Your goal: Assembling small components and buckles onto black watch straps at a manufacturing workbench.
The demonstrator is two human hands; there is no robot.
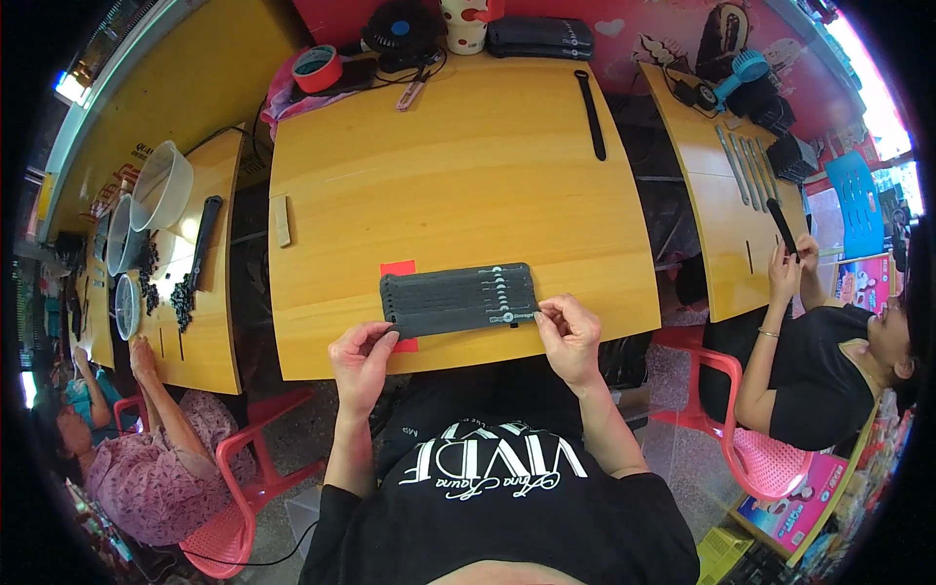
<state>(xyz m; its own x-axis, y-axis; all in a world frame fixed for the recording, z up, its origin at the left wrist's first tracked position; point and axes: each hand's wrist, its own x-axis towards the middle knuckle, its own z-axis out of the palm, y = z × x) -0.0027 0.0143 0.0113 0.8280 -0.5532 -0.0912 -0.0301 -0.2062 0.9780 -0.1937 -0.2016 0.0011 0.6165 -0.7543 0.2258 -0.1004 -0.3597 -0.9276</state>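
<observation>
Several black straps lie side by side near the front edge of my wooden table, forming one flat dark rectangle. Their left ends show a row of small rounded tips, and pale printed marks run across them toward the right. My left hand pinches the lower left corner of this row between thumb and fingers. At the lower right corner, my right hand has its thumb and fingertips closed on the straps' edge. Red tape on the table shows above and below the row's left end.
One loose black strap lies at the far right. At the back stand a tape roll, a black fan, a spotted cup, a box cutter and stacked straps. A wooden strip lies left. Co-workers sit both sides.
</observation>
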